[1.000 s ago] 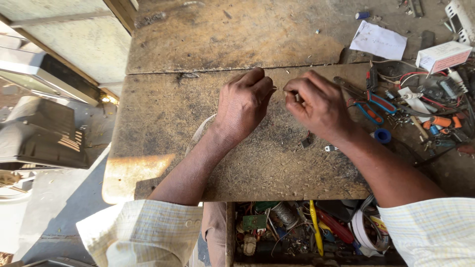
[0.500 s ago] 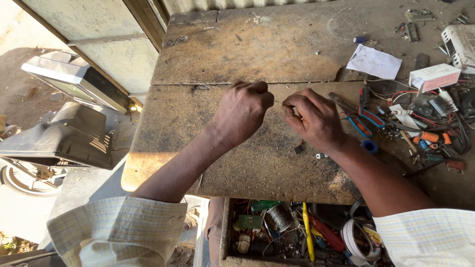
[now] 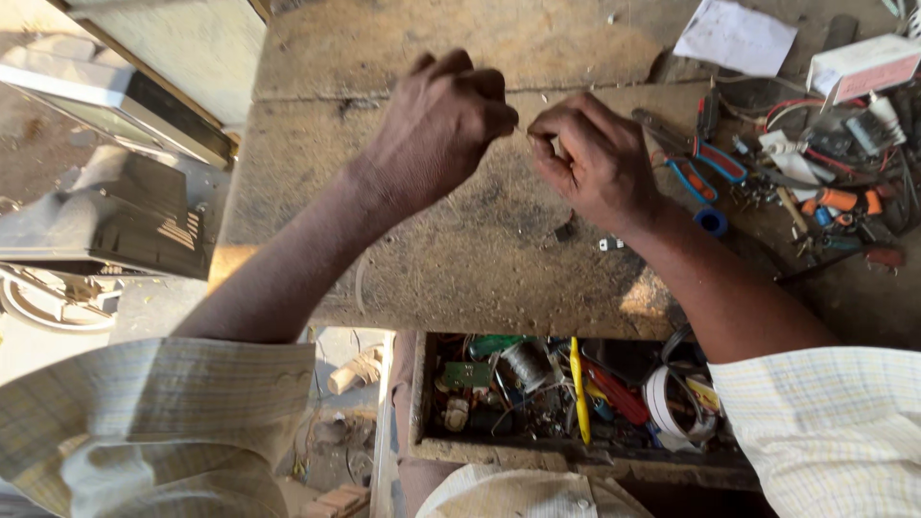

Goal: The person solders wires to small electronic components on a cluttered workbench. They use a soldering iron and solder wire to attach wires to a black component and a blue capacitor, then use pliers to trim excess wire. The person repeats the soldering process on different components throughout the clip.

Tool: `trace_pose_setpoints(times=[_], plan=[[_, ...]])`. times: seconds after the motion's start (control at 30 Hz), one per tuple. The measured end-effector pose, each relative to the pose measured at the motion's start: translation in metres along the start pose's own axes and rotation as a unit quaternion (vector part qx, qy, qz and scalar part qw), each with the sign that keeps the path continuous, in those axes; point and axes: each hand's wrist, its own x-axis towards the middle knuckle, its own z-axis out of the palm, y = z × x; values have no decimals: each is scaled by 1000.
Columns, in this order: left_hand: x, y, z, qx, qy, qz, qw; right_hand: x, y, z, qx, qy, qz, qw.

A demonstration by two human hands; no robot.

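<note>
Both hands have risen, left hand [image 3: 436, 129] and right hand [image 3: 590, 158] pinching a thin wire [image 3: 523, 129] (barely visible).

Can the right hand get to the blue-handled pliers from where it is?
Probably yes: the pliers lie just beside the right hand with bare bench between, though its fingers are pinched on something tiny.

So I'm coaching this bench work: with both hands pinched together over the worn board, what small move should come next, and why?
Probably lower both hands toward the wooden bench. The left hand and right hand pinch a thin wire fingertip to fingertip in mid-air, unsupported; resting them would likely steady it.
</note>
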Motion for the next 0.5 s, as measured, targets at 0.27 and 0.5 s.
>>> trace_pose_setpoints(times=[0.27, 0.5], plan=[[1, 17, 14, 12, 0, -39, 999, 0, 1, 4, 38, 21, 32, 999], [-11, 9, 34, -234, 31, -51, 970, -3, 13, 4, -22, -5, 32, 999]])
